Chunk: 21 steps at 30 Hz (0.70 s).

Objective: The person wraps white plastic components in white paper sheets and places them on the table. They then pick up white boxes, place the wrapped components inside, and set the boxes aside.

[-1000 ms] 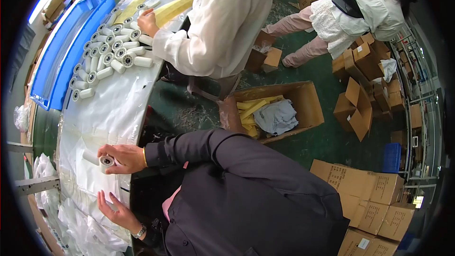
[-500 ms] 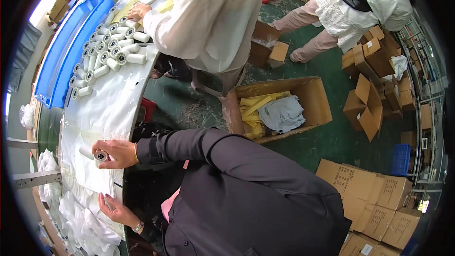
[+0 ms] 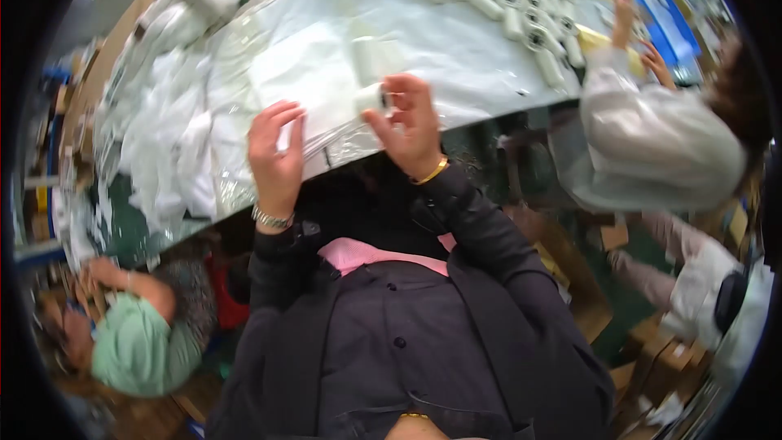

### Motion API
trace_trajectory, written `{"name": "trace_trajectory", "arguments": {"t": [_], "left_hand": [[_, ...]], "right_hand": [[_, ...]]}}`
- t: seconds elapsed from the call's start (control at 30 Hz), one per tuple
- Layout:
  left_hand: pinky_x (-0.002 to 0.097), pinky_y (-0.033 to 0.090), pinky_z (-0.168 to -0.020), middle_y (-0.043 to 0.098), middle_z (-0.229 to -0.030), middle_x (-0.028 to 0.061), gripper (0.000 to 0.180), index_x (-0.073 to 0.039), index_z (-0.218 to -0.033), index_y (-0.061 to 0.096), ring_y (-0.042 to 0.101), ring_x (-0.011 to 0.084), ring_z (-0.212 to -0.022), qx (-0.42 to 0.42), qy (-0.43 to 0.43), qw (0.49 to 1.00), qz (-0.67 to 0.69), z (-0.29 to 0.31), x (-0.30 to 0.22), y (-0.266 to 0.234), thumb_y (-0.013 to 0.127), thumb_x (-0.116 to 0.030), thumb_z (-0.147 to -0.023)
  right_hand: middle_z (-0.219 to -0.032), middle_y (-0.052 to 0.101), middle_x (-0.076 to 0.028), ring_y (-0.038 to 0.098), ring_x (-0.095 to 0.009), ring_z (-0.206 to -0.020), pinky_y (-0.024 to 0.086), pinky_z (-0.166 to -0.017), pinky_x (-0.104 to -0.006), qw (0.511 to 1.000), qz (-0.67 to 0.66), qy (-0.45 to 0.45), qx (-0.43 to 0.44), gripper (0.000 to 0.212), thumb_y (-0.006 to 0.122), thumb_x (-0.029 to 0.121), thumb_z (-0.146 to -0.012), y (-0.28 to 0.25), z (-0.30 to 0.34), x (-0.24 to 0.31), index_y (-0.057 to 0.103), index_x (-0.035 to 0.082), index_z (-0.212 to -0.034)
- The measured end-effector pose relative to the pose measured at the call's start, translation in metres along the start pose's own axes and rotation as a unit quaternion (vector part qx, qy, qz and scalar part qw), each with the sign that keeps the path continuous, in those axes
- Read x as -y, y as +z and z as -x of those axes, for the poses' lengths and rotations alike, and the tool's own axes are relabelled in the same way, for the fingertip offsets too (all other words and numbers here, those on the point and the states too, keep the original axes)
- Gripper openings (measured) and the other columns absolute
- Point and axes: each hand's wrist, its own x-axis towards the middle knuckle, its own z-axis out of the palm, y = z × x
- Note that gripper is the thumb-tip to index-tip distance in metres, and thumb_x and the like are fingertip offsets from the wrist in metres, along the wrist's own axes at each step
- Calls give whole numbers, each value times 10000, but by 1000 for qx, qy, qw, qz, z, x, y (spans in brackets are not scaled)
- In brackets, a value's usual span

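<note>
Roller (image 3: 371,99) is at sheeted table (image 3: 476,69) on green floor (image 3: 631,315).

The right-hand grip (image 3: 410,126) holds a white roll (image 3: 369,100) over the desk (image 3: 452,61). The left-hand grip (image 3: 275,147), blurred, fingers extended, is beside white sheets (image 3: 297,65). Bags (image 3: 163,102) heap at left; more rolls (image 3: 511,23) cluster toward the far right, near a co-worker (image 3: 652,143).

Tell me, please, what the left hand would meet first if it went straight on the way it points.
Probably the flat white sheeting on the table ahead of the left hand, though depth is unclear.
</note>
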Motion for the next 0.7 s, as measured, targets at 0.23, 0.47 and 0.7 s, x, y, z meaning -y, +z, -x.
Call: {"name": "trace_trajectory", "arguments": {"t": [0.23, 0.47, 0.7], "left_hand": [[435, 478, -1053, 723, -1210, 140, 194, -39, -1089, 744, 651, 342, -1208, 63, 38, 997, 12, -10, 6, 11, 763, -31, -896], [430, 521, -1002, 645, -1305, 197, 252, 65, -1216, 747, 642, 356, -1166, 129, 9, 991, 37, 24, 64, 4, 655, -35, -1004], [408, 480, -996, 639, -1204, 162, 211, 68, -1157, 723, 610, 311, -1105, 138, 26, 989, 39, -2, 28, 24, 683, -68, -1000]], "right_hand": [[-1199, 598, -63, 667, -115, -995, 552, -705, -227, 996, 73, -31, 35, 626, 823, 20, -907, -18, -5, 3, 466, 41, -1421], [-1047, 675, -44, 664, -159, -859, 543, -772, -303, 998, 34, -13, 51, 615, 885, 235, -869, 3, 2, 3, 565, 80, -1371], [-1066, 680, -127, 710, -290, -935, 559, -831, -386, 997, 63, -42, 29, 605, 846, 207, -842, -10, -2, 18, 516, 48, -1324]]}}
